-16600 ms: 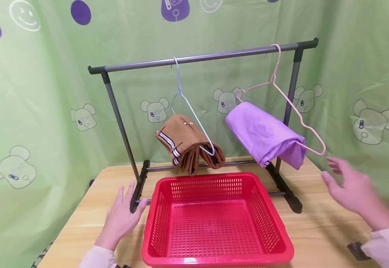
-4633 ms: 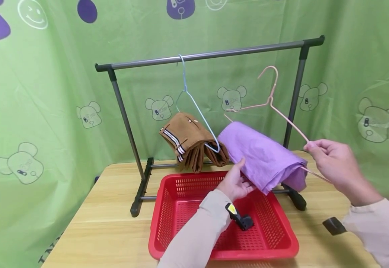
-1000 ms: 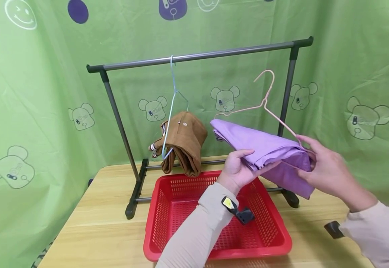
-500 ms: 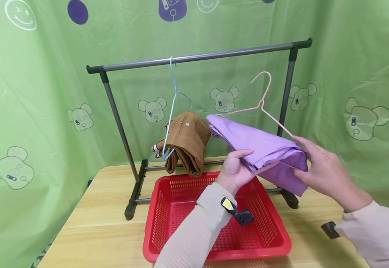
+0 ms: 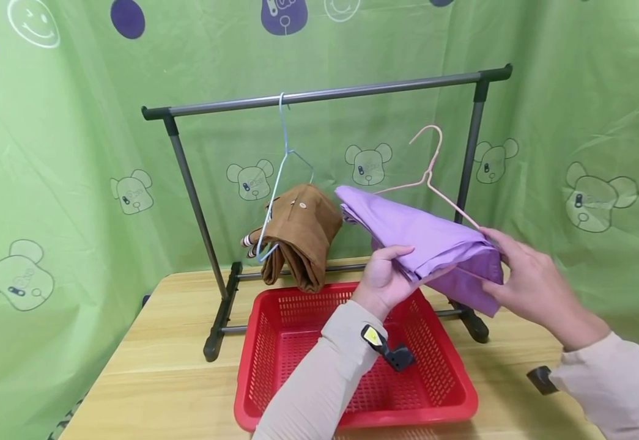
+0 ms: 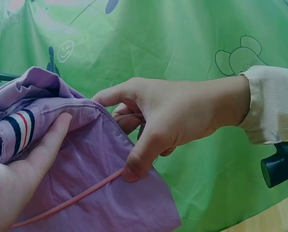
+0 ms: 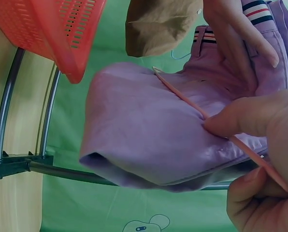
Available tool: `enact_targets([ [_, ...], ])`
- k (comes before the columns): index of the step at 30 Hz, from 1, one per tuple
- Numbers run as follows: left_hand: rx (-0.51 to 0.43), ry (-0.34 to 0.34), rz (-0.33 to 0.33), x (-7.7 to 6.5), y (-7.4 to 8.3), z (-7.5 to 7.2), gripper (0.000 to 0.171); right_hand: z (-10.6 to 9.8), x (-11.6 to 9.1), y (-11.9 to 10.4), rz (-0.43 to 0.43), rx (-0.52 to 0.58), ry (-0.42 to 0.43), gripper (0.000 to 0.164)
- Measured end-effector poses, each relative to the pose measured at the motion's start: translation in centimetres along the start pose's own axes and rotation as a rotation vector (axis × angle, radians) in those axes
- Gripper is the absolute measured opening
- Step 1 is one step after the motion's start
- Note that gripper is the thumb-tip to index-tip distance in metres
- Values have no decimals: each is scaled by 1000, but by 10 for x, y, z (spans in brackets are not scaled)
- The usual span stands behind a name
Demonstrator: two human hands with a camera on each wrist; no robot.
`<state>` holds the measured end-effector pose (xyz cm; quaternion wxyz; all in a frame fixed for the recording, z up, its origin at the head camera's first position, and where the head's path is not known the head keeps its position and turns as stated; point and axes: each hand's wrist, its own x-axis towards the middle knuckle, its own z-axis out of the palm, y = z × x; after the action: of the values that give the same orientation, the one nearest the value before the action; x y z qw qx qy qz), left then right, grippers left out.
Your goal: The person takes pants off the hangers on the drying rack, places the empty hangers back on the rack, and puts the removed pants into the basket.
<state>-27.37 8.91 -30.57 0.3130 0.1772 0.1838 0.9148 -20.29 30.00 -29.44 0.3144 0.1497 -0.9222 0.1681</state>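
Fingers of the right hand (image 5: 534,278) are clamped on the pink hanger (image 5: 428,176) in the head view, while the purple garment (image 5: 429,232) is pinched between the thumb and outstretched fingers of the left hand (image 5: 383,280). It is held in the air, near the far right corner of the basket (image 5: 435,415), folded over the hanger's bottom bar; the hook is seen below the rail of the rack (image 5: 352,92). Farther left, the brown garment (image 5: 302,226) is hung from that rail by the blue hanger (image 5: 286,151). The basket is set on the table (image 5: 148,354), at the rack's near side.

In the left wrist view, the bar is pressed by the right thumb, and a striped band (image 6: 21,128) is shown on the purple garment.

In the right wrist view, the bar is pinched between right thumb and curled fingers.
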Motion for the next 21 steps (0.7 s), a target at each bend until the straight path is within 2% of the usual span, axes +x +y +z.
enact_targets([
  [9,41,14,22,-1,1,3,46,0,-1,3,-4,-4,8,94],
  [21,51,30,59,-3,3,2,46,2,-2,4,0,-27,-17,93],
])
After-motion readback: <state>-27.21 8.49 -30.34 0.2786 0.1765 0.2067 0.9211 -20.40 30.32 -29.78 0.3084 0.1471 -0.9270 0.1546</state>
